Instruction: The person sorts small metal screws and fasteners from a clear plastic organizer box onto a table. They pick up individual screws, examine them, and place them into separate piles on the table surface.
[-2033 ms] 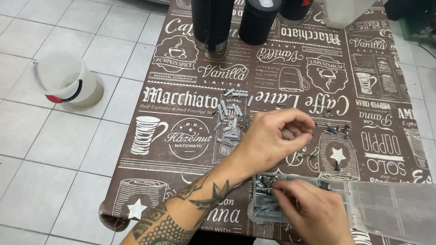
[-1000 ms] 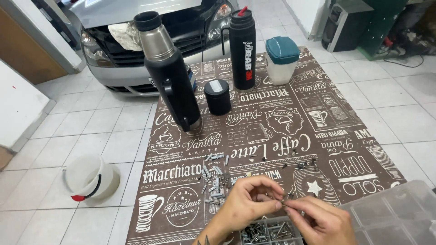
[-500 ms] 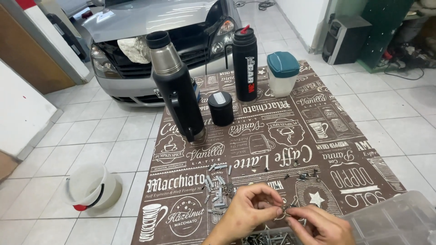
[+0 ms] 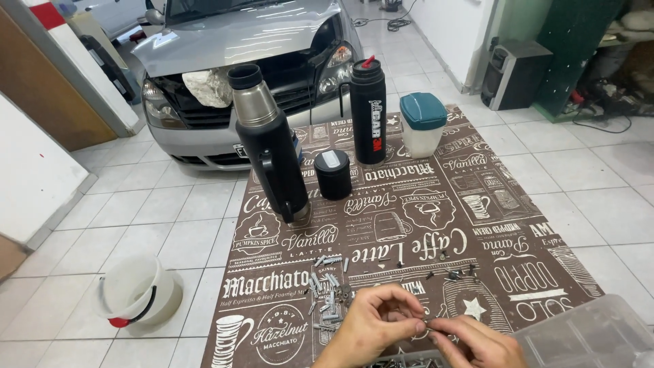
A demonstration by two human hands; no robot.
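Two hands at the near table edge: my left hand (image 4: pixel 375 320) and right hand (image 4: pixel 477 344) meet fingertip to fingertip, both pinched shut on one small screw (image 4: pixel 428 328). Its long axis runs roughly left-right btw the hands; can't tell which end is the head. Loose screw pile (image 4: pixel 327 289) sits just left, clear plastic organizer (image 4: pixel 586 334) to the right.

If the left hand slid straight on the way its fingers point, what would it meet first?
The left hand points right, fingertips against the right hand, pinching a small screw between them. So it would meet the right hand's fingers at once; beyond that lies the clear plastic organizer box, though depth is unclear.
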